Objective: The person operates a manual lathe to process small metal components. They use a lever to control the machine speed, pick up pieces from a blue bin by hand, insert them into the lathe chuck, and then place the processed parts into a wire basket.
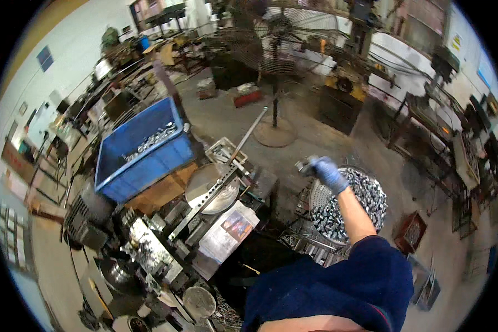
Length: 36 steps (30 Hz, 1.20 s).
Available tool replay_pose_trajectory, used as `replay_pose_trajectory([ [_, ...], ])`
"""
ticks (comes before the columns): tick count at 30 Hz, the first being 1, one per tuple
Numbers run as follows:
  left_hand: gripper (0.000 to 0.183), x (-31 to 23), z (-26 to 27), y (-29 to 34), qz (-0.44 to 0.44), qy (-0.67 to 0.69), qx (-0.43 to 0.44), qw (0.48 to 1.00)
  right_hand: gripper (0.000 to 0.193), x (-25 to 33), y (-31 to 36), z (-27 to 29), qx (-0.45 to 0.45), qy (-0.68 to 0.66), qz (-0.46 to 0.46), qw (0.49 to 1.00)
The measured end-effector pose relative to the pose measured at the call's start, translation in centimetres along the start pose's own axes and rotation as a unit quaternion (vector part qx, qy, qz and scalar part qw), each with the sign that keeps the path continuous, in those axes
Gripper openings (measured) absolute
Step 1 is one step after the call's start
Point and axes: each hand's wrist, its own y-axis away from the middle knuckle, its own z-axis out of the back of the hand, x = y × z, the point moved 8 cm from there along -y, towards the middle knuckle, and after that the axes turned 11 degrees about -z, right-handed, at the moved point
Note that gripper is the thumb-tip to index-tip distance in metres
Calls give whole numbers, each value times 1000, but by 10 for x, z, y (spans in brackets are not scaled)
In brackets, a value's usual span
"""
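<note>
My right hand (327,172), in a blue glove, reaches out over the far left rim of a round perforated basket (320,195). Its fingers are closed round some small silvery metal parts (303,166), blurred and partly covered by the glove. Many similar shiny metal parts (365,196) fill the basket below my forearm. My left hand does not show. Left of the basket is a machine with a long metal bar (205,200) across a round metal pan (222,200).
A blue crate (149,176) with some metal parts (152,141) stands at the left. Beyond is a large standing fan (276,105). A reddish bin (410,232) sits right of the basket. An oily machine (149,249) fills the lower left; a workbench (426,119) stands far right.
</note>
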Motion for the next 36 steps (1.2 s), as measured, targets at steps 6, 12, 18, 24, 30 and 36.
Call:
replay_pose_trajectory([
  [6,32,67,66,30,-61,3,-44,997,28,-46,30,-240,417,56,-41,906],
  [12,35,50,79,109,-93,-124,-99,983,23,-3,137,-457,555,298,340,698],
  [18,37,65,81,172,39,-160,-84,983,53,-68,189,-602,430,656,450,427],
  [24,41,42,78,187,-16,-245,-91,965,47,-114,164,-642,431,635,486,419],
  [30,46,28,75,180,-14,-346,-95,933,58,-119,165,-642,390,610,508,467],
  [36,39,8,78,179,25,-370,-109,922,50,-117,149,-656,374,602,386,590],
])
